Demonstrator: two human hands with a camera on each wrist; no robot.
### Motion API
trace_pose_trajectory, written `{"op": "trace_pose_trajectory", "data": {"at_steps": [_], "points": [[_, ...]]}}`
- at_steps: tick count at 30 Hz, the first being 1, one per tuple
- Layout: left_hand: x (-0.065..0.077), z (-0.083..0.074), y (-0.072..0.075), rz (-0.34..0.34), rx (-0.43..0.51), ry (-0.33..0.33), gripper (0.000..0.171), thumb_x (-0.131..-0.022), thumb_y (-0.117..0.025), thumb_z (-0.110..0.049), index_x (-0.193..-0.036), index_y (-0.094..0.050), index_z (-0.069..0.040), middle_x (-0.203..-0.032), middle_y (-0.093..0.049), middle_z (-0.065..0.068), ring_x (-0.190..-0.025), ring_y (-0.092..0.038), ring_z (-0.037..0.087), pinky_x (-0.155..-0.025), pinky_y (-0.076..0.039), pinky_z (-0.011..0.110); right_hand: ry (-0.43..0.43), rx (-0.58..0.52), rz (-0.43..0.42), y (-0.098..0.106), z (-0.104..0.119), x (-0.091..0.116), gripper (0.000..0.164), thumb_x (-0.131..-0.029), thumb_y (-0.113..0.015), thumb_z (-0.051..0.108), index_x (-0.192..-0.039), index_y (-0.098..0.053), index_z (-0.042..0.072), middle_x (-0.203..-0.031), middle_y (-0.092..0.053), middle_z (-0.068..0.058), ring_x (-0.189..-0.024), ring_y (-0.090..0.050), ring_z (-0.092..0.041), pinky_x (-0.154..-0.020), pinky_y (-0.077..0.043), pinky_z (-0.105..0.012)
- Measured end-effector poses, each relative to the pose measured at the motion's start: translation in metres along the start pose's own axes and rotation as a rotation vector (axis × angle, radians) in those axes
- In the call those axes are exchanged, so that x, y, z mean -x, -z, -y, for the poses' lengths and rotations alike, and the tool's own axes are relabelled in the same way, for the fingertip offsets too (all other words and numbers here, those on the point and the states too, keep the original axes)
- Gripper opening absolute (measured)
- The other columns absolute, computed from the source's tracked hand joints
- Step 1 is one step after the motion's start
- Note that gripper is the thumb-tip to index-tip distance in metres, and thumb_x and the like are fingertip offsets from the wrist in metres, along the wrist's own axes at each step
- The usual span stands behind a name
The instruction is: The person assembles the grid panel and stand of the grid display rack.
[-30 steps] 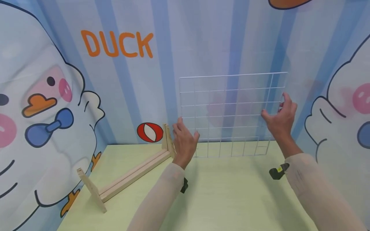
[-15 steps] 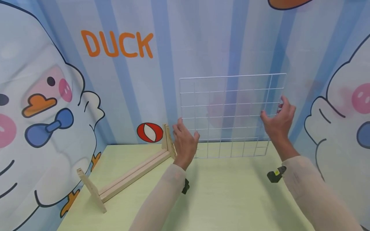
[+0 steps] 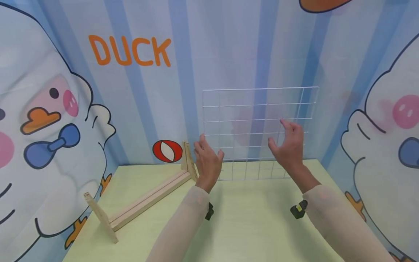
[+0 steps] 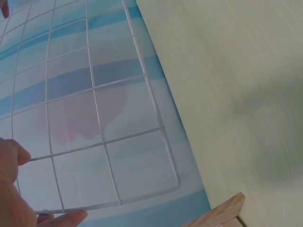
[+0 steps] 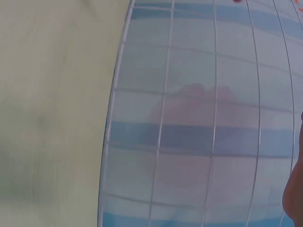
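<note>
A white wire grid panel (image 3: 260,88) stands upright at the back of the table, close to the backdrop. My left hand (image 3: 208,163) grips its left edge. In the left wrist view the thumb (image 4: 19,153) lies on the near side and fingertips (image 4: 71,219) curl past the outer wire. My right hand (image 3: 290,147) is in front of the panel's right half, thumb and fingers spread apart, with nothing between them. Only part of that hand (image 5: 293,194) shows at the right wrist view's edge, beside the wires.
A pale wooden stand (image 3: 152,202), a long bar between two end pieces, lies diagonally to the left, its far end close to my left hand. Cartoon duck cloth (image 3: 229,47) hangs behind and on both sides of the pale green table (image 3: 248,222).
My right hand has left the panel's right edge and moved left, in front of the wires. The left hand keeps its place; the panel's top right corner sits slightly lower.
</note>
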State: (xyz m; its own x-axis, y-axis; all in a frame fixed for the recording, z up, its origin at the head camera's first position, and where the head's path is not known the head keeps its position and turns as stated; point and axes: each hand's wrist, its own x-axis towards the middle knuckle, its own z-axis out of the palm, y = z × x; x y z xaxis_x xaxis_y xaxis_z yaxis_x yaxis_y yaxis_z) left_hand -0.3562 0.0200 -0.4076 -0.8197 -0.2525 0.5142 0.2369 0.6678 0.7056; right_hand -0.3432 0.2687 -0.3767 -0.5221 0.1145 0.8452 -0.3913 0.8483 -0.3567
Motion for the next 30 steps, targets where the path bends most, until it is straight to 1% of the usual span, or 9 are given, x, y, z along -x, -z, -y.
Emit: {"op": "trace_pose_trajectory", "data": {"at_steps": [2, 6, 9, 11, 15, 19, 23, 26, 30], "points": [[0.0, 0.0, 0.0, -0.001, 0.002, 0.001, 0.076, -0.091, -0.075, -0.025, -0.151, -0.03, -0.011, -0.128, -0.048, 0.016, -0.103, -0.057, 0.029, -0.067, -0.06, 0.038, 0.017, 0.029, 0.038, -0.004, 0.007, 0.004, 0.064, -0.086, -0.075, 0.017, -0.142, -0.049, 0.002, -0.13, -0.05, -0.026, -0.124, -0.047, -0.042, -0.103, -0.044, -0.056], [0.0, -0.001, 0.001, -0.008, 0.006, -0.001, 0.076, -0.091, -0.075, -0.025, -0.151, -0.031, -0.011, -0.128, -0.048, 0.016, -0.104, -0.058, 0.03, -0.068, -0.06, 0.04, 0.031, 0.082, 0.077, -0.012, 0.017, 0.011, 0.062, -0.085, -0.077, 0.019, -0.14, -0.051, 0.006, -0.131, -0.05, -0.024, -0.119, -0.049, -0.042, -0.097, -0.044, -0.059], [-0.001, -0.001, 0.001, -0.017, 0.008, -0.002, 0.076, -0.09, -0.075, -0.024, -0.151, -0.031, -0.011, -0.128, -0.048, 0.016, -0.105, -0.058, 0.031, -0.069, -0.06, 0.041, 0.028, 0.11, 0.09, -0.016, 0.023, 0.015, 0.062, -0.084, -0.078, 0.021, -0.14, -0.053, 0.01, -0.132, -0.05, -0.022, -0.117, -0.051, -0.041, -0.094, -0.046, -0.06], [-0.001, -0.002, 0.001, -0.023, 0.007, -0.001, 0.076, -0.09, -0.075, -0.024, -0.151, -0.032, -0.011, -0.128, -0.048, 0.016, -0.105, -0.058, 0.031, -0.069, -0.06, 0.042, 0.021, 0.122, 0.101, -0.018, 0.026, 0.016, 0.062, -0.084, -0.078, 0.022, -0.14, -0.053, 0.011, -0.134, -0.05, -0.022, -0.118, -0.051, -0.041, -0.094, -0.046, -0.061], [-0.001, -0.003, 0.002, -0.023, 0.007, 0.006, 0.076, -0.09, -0.075, -0.024, -0.151, -0.032, -0.011, -0.128, -0.048, 0.015, -0.104, -0.058, 0.031, -0.07, -0.06, 0.042, 0.004, 0.142, 0.129, -0.021, 0.033, 0.018, 0.064, -0.084, -0.08, 0.023, -0.14, -0.052, 0.013, -0.138, -0.049, -0.022, -0.119, -0.051, -0.041, -0.093, -0.05, -0.06], [0.0, -0.006, 0.003, -0.01, 0.014, 0.013, 0.076, -0.09, -0.076, -0.025, -0.15, -0.032, -0.011, -0.128, -0.048, 0.016, -0.104, -0.058, 0.031, -0.073, -0.06, 0.042, -0.024, 0.145, 0.156, -0.025, 0.037, 0.02, 0.067, -0.083, -0.082, 0.022, -0.142, -0.051, 0.015, -0.141, -0.046, -0.021, -0.119, -0.051, -0.041, -0.088, -0.054, -0.057], [0.001, -0.007, 0.004, 0.001, 0.013, 0.028, 0.077, -0.09, -0.076, -0.026, -0.15, -0.032, -0.011, -0.129, -0.048, 0.016, -0.105, -0.059, 0.032, -0.073, -0.06, 0.043, -0.04, 0.123, 0.175, -0.027, 0.04, 0.02, 0.069, -0.083, -0.082, 0.021, -0.143, -0.05, 0.017, -0.144, -0.043, -0.021, -0.119, -0.052, -0.041, -0.084, -0.057, -0.054], [0.002, -0.008, 0.004, 0.002, 0.01, 0.036, 0.077, -0.089, -0.076, -0.026, -0.15, -0.032, -0.011, -0.129, -0.048, 0.016, -0.105, -0.059, 0.032, -0.073, -0.06, 0.044, -0.038, 0.102, 0.193, -0.029, 0.043, 0.021, 0.07, -0.082, -0.082, 0.021, -0.144, -0.05, 0.017, -0.146, -0.042, -0.021, -0.118, -0.053, -0.04, -0.076, -0.059, -0.052], [0.003, -0.009, 0.004, 0.003, 0.013, 0.04, 0.077, -0.089, -0.076, -0.025, -0.15, -0.032, -0.011, -0.128, -0.048, 0.016, -0.105, -0.058, 0.032, -0.072, -0.06, 0.043, -0.054, 0.083, 0.218, -0.034, 0.046, 0.023, 0.071, -0.081, -0.083, 0.02, -0.144, -0.05, 0.018, -0.148, -0.039, -0.022, -0.112, -0.057, -0.038, -0.065, -0.059, -0.048]]}}
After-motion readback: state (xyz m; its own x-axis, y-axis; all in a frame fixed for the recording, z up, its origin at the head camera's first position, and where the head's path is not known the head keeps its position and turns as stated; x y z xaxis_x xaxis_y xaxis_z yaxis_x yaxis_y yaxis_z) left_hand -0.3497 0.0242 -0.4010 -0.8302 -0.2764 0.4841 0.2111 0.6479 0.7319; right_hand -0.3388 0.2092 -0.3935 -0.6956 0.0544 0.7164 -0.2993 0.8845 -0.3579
